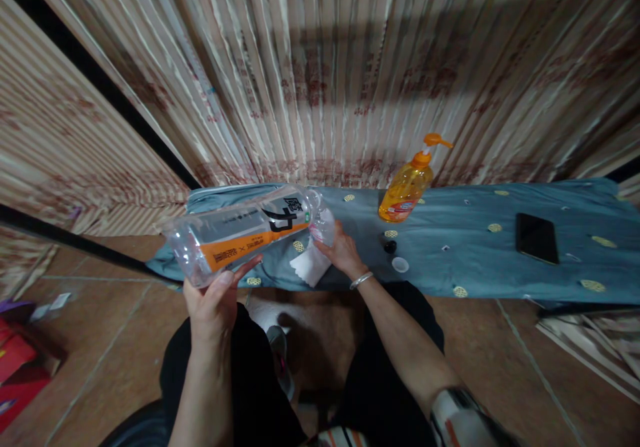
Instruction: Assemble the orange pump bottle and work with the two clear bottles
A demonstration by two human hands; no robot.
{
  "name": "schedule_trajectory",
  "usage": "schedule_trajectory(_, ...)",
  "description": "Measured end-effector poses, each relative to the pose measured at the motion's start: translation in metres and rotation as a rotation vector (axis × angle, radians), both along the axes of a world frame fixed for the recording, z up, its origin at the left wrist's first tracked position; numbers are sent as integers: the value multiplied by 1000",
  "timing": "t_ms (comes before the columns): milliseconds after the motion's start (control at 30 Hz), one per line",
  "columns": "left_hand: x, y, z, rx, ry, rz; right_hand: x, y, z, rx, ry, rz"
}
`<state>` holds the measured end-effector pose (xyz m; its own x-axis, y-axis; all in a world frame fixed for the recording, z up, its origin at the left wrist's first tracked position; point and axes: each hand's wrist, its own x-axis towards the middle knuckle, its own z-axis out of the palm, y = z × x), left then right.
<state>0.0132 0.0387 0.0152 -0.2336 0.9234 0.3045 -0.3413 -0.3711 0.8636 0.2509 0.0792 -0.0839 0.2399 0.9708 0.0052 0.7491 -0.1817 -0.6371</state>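
A large clear plastic bottle [245, 230] with a grey and orange label is tilted on its side above the cloth, its neck end to the right. Its base end rests in my left hand [213, 300], thumb and fingers around the lower side. At the neck, my right hand [343, 250] presses a white tissue [313, 260] against the bottle, and part of the tissue hangs below. Beyond my right hand lie a small black cap [390, 247] and a round whitish translucent lid [400, 265]. A pump bottle [405, 190] of orange liquid stands farther back.
A blue-green patterned cloth [475, 253] covers the narrow bench before me. On its right side lies a black phone [537, 238]. Striped curtains [320, 80] hang right behind the bench. Dark poles slant at the left, and a red box [23, 367] sits on the floor.
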Motion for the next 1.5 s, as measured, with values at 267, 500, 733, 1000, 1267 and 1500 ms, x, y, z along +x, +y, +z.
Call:
schedule_trajectory(267,1,-1,2,-31,2,9,0,-1,0,4,-17,4)
schedule_trajectory(500,0,-2,4,-50,11,3,-1,-1,1,-6,-9,-8)
schedule_trajectory(733,1,-1,4,-63,-22,19,-1,0,-1,-31,17,7)
schedule_trajectory(1000,0,-1,4,-55,-4,13,0,0,-3,-12,16,-4)
schedule_trajectory(1267,1,-1,6,-47,-11,10,-1,0,-4,7,-4,-12)
schedule_trajectory(1500,0,0,5,-44,4,10,0,-1,1,-21,15,2)
